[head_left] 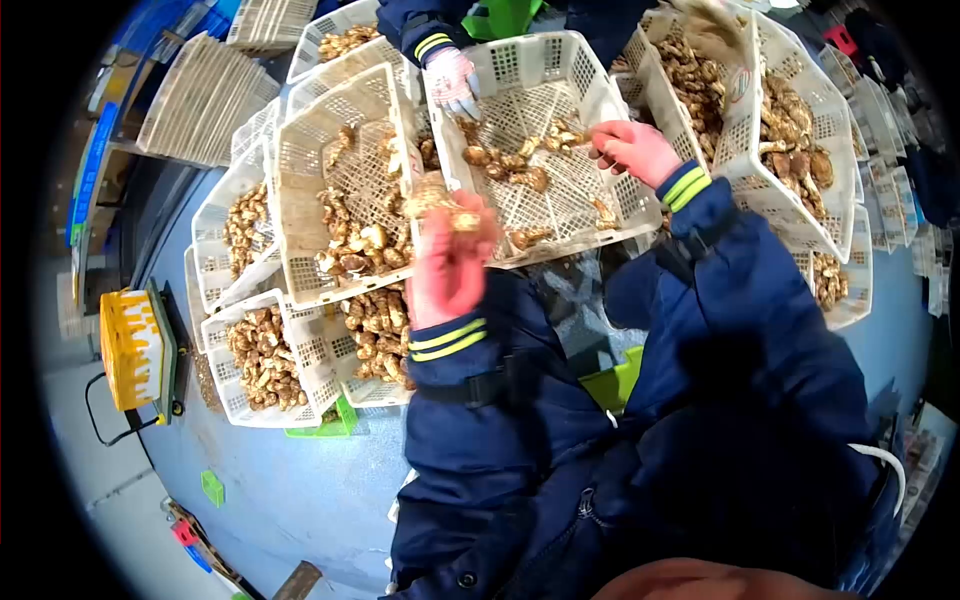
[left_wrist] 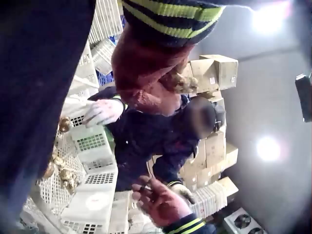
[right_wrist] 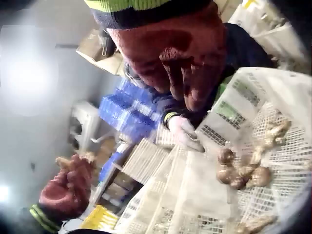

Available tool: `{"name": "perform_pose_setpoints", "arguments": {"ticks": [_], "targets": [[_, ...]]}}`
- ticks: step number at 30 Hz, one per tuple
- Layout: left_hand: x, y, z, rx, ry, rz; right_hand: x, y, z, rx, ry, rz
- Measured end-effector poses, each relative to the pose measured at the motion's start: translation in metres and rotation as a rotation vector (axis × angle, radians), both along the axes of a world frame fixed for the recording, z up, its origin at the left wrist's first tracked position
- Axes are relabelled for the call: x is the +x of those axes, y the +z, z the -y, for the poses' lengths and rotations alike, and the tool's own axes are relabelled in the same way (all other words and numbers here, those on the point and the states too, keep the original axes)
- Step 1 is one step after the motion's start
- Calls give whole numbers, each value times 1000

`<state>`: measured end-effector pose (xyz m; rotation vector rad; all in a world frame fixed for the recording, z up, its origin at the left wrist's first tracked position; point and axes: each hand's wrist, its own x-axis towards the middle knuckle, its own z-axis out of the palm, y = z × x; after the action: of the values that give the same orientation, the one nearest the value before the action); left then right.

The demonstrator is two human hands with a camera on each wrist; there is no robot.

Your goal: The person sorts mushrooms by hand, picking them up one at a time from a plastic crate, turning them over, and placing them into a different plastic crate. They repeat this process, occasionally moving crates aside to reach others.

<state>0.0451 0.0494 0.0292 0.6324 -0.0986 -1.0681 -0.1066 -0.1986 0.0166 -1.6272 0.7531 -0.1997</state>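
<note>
In the head view my left hand, in a pink glove, grips a blurred mushroom over the edge between two white baskets. In the left wrist view brown mushroom shows at its fingers. My right hand is at the right wall of the middle basket, its fingers bent and nothing seen in them; in the right wrist view the hand hangs above the basket. Several mushrooms lie in the middle basket, and more mushrooms in the left one.
Opposite, another person's gloved hand reaches to the middle basket's left edge. Filled baskets stand on the left, others on the right. A yellow crate rests on a cart at far left; stacked white baskets stand behind.
</note>
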Motion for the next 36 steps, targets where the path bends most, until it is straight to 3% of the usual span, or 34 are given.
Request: {"name": "perform_pose_setpoints", "arguments": {"ticks": [2,3,5,7,8,9,11,13,18,20,25,27,29,30,31,33,36], "targets": [[39,-3,-26,-134,-76,-14,3,-40,29,-50,162,-236],[54,-4,-39,124,87,7,6,-58,38,-97,261,-358],[90,-20,-65,285,103,97,16,-95,47,-53,345,-598],[106,-21,-75,369,130,-124,36,-102,46,-267,603,-820],[112,-28,-81,403,164,-99,42,-105,40,-425,600,-882],[115,-34,-86,435,199,-72,50,-129,44,-701,742,-934],[112,-33,-89,374,192,-2,51,-168,44,-908,777,-957],[101,-19,-83,436,190,200,52,-185,48,-761,845,-1028],[61,41,-57,433,259,635,34,-228,51,-1005,948,-824],[36,64,-48,437,301,763,40,-194,41,-944,987,-886],[-12,93,-31,377,206,748,52,-155,29,-776,971,-952],[-24,101,-23,349,148,680,57,-169,35,-892,864,-952],[-35,94,-12,140,76,616,59,-138,40,-725,677,-799],[-41,96,-6,195,27,580,64,-115,41,-573,632,-833],[-45,97,0,248,-23,543,59,-108,40,-717,548,-682],[-48,85,6,226,-1,472,62,-86,41,-768,547,-866],[-47,70,17,221,124,450,60,-87,51,-814,614,-799]]}}
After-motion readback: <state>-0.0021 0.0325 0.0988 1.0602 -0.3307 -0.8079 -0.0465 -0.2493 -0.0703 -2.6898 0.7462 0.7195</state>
